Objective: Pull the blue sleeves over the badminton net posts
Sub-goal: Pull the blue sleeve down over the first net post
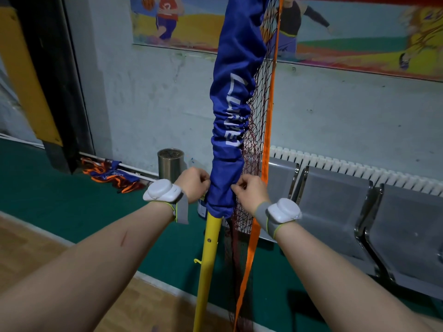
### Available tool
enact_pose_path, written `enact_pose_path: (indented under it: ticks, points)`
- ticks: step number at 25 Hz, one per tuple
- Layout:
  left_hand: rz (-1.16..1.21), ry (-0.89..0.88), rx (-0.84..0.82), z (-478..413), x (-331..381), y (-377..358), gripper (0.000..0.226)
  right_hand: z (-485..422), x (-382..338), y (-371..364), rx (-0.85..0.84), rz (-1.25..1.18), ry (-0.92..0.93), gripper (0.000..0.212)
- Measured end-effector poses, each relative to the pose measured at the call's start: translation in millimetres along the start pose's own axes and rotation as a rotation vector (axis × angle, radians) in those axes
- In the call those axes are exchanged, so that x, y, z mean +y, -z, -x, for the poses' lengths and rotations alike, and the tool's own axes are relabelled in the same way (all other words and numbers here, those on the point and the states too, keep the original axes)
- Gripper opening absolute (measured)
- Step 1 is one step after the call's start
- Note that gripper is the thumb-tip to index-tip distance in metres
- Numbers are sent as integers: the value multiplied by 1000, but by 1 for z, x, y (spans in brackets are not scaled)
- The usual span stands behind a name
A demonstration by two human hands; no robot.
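The left hand [194,185] and right hand [251,192] pinch the bunched blue sleeve [230,140] on the yellow post [211,248].

Wears grey, lime-edged left band [181,208] and right band [263,218], each topped by a rounded white pod [159,190]; bare forearms [84,271], left scratched [124,237].

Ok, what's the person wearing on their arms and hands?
No sleeves or gloves on the left hand or right hand. The left wrist band and right wrist band are grey with yellow-green edging; the left device and right device on them are white, rounded. A short scratch marks the left forearm.
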State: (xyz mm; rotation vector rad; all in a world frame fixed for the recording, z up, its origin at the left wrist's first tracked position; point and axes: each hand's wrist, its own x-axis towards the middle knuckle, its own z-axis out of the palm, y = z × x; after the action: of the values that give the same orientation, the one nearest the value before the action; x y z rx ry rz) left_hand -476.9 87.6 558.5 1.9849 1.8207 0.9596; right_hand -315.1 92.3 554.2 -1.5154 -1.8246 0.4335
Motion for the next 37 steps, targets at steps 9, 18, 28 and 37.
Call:
enact_pose_path:
  ticks: [9,18,28,37]
  points:
    - [-52,34,-110,0,-12,-10,23,2,18,-17,-126,112,-42,11]
    - [219,-3,67,-9,4,7,12,-3,-10,11,62,-99,53,4]
    - [-1,-51,-65,-9,-18,-8,18,-5,5,-12,-24,86,5,20]
    - [-12,-23,-148,-10,-21,-6,25,3,6,-13,-80,96,-34,20]
